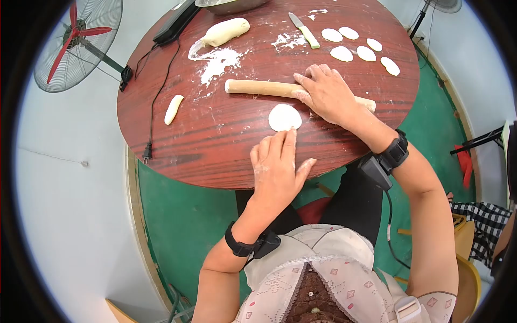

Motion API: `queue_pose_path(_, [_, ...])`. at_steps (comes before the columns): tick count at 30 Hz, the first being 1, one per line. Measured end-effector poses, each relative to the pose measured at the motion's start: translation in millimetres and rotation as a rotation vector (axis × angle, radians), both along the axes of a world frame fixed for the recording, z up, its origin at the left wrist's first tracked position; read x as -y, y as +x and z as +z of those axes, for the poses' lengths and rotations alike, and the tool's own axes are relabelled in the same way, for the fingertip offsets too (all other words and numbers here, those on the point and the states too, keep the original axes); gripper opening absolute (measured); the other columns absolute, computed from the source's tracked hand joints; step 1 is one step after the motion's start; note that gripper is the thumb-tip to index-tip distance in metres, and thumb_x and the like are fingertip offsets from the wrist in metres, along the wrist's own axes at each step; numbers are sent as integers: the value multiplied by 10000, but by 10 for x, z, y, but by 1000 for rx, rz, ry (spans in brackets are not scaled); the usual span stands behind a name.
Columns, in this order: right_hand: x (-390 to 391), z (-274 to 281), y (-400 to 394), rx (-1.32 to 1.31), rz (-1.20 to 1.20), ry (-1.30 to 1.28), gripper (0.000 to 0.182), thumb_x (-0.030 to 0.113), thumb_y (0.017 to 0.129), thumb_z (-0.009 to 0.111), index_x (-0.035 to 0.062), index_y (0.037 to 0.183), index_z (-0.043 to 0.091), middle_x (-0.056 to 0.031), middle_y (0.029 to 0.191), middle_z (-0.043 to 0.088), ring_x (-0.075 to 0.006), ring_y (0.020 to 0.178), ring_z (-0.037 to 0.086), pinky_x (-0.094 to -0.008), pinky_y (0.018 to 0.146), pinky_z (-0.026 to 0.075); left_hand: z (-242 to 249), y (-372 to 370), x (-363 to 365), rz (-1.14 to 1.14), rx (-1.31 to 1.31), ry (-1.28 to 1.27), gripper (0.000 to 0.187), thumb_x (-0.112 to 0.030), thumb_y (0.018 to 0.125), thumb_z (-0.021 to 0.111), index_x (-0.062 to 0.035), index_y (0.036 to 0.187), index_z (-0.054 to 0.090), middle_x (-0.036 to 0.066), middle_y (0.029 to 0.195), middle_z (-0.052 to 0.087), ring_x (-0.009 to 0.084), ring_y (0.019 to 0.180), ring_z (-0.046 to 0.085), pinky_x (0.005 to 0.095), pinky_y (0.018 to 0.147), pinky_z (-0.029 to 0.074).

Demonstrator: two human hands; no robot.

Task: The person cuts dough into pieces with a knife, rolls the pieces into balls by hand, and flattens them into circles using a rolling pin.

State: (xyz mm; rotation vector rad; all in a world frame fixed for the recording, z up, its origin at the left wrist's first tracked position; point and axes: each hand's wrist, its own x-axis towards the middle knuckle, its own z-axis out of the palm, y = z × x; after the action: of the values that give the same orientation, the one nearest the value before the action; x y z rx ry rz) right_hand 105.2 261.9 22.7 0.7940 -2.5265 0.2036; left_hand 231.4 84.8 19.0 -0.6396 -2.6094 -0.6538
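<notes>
A flat round dough wrapper (284, 117) lies on the red-brown table, in front of a wooden rolling pin (258, 88). My right hand (329, 96) is over the pin's right part, its fingers bent across the wood. Below the wrapper, my left hand (276, 167) has its fingers stretched out and the thumb apart; the index fingertip meets the wrapper's near edge. Several rolled wrappers (366, 53) are spread at the far right. At the left sits a small strip of dough (173, 110), and a larger dough roll (226, 32) rests farther back.
White flour (219, 63) is scattered on the round table (199, 156). A knife (305, 31) lies near the back, by a metal bowl (231, 5) at the far edge. A black cable (161, 89) with a plug runs down the left side. A fan (78, 35) stands beyond.
</notes>
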Motion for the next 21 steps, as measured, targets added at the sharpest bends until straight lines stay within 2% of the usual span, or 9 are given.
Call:
queue_pose_path(3, [-47,8,15,84,123,1,427,336,885,579,23,1176,569,-115,914,589,-289,867,568,-407,750,456,47,-13,11,-5,32,68,558,-290,763,732,16,1197,561,164,1181,534,318,1060,478,450,910,344])
queue_pose_path(4, [-61,-1,40,97,153,2,437,326,874,596,17,1181,561,-117,909,591,-291,858,574,-409,747,459,34,-45,52,40,-37,33,519,-277,770,723,10,1178,579,153,1176,532,317,1058,477,450,905,351])
queue_pose_path(7, [-51,155,220,94,89,-61,446,295,856,621,10,1190,545,-123,910,595,-296,862,585,-418,752,455,84,-181,198,6,-2,-86,533,-297,782,712,21,1186,572,164,1237,523,333,1106,463,448,934,346])
queue_pose_path(11, [99,80,600,184,56,-16,467,299,887,578,14,1252,518,-118,933,592,-286,877,571,-401,751,449,58,-130,219,7,41,-154,563,-326,777,717,21,1195,570,167,1258,517,339,1125,453,447,948,336])
queue_pose_path(13, [139,62,649,44,25,11,467,304,897,563,23,1268,522,-124,961,586,-278,905,558,-390,773,447,63,-55,159,38,54,-159,569,-336,777,717,17,1199,571,166,1254,516,337,1123,451,448,948,333])
queue_pose_path(16, [65,42,388,30,-83,41,475,330,899,557,38,1273,532,-131,981,579,-270,922,545,-387,791,445,19,-13,120,44,36,-121,570,-350,785,713,14,1200,573,157,1222,513,330,1081,452,448,921,337])
queue_pose_path(21, [-68,85,212,139,26,0,451,352,889,570,43,1217,564,-124,926,608,-292,885,585,-405,782,453,65,-82,95,40,56,-132,569,-361,796,705,17,1200,571,143,1151,514,322,1037,452,443,882,349])
